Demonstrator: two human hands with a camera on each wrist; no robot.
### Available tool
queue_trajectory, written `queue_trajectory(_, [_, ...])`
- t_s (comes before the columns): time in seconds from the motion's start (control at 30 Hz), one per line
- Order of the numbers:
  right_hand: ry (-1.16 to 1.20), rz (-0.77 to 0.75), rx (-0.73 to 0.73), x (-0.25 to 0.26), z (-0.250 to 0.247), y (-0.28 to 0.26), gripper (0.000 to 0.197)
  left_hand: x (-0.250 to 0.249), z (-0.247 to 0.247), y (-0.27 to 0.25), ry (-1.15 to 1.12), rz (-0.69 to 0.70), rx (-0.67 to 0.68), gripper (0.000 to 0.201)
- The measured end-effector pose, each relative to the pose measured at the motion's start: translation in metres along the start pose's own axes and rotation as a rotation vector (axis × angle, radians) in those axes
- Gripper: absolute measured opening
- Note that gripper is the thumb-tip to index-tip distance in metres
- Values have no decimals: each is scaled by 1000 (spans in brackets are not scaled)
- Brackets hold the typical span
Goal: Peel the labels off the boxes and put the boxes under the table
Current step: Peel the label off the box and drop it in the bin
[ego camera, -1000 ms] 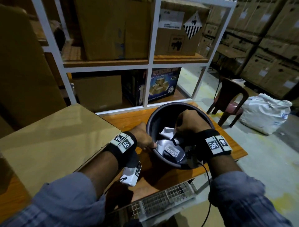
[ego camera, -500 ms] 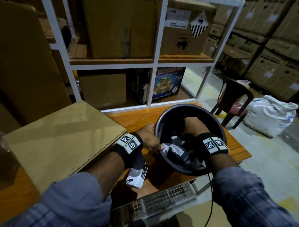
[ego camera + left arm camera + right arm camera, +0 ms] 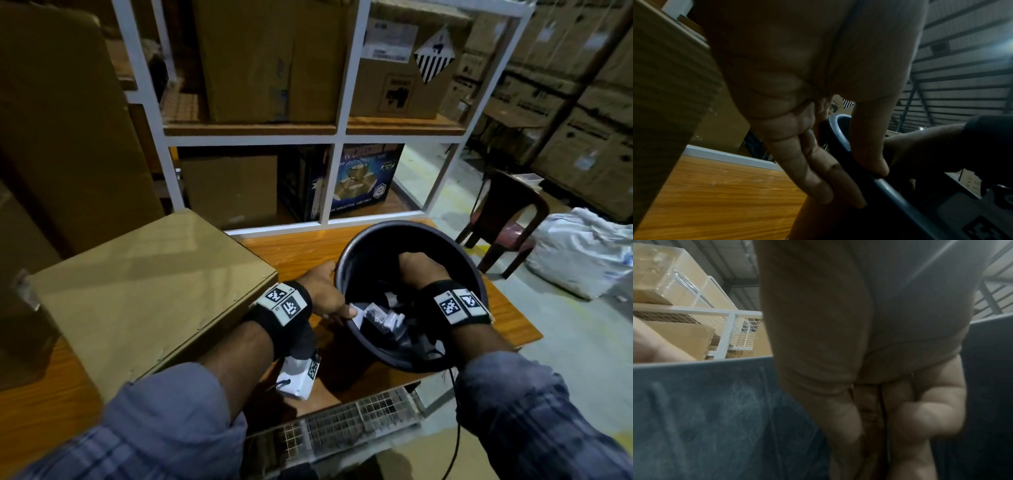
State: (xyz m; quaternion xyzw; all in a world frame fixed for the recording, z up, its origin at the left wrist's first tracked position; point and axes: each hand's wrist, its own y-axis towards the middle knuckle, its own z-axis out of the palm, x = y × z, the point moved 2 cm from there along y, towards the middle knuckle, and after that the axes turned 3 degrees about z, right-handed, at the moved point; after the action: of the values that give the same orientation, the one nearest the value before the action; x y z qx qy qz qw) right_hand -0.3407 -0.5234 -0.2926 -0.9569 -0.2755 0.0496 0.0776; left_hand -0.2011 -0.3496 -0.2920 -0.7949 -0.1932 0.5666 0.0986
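Note:
A plain cardboard box [image 3: 137,291] lies on the wooden table [image 3: 301,253] at the left. To its right stands a dark round bin [image 3: 462,260] with crumpled white labels [image 3: 380,315] inside. My left hand [image 3: 329,294] pinches the bin's near-left rim, thumb inside and fingers outside, as the left wrist view shows it [image 3: 863,185]. My right hand [image 3: 424,270] reaches down into the bin above the labels. In the right wrist view its fingers [image 3: 900,426] point down along the bin wall [image 3: 705,410], bunched with the thumb. The fingertips are out of sight.
A white shelf frame [image 3: 329,185] with cardboard boxes stands behind the table. A wire mesh rack [image 3: 342,421] sits at the table's front edge. On the floor to the right are a dark chair [image 3: 507,212] and a white sack [image 3: 582,250].
The right hand has stayed inside the bin and sunk slightly, covering more of the labels. The left hand keeps its hold on the rim. The view has shifted a little.

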Motion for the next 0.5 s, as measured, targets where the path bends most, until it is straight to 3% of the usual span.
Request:
queue_trajectory(0.17, [23,-28,-15,-4,-14,-4,19,-1,3,2,-67,-1,-12,79])
queue_trajectory(0.3, [112,-76,-6,-1,-38,-22,42,1,4,9,-152,1,-63,75])
queue_trajectory(0.5, [189,-169,175,9,-51,-66,22,1,8,36,-335,-28,-180,49])
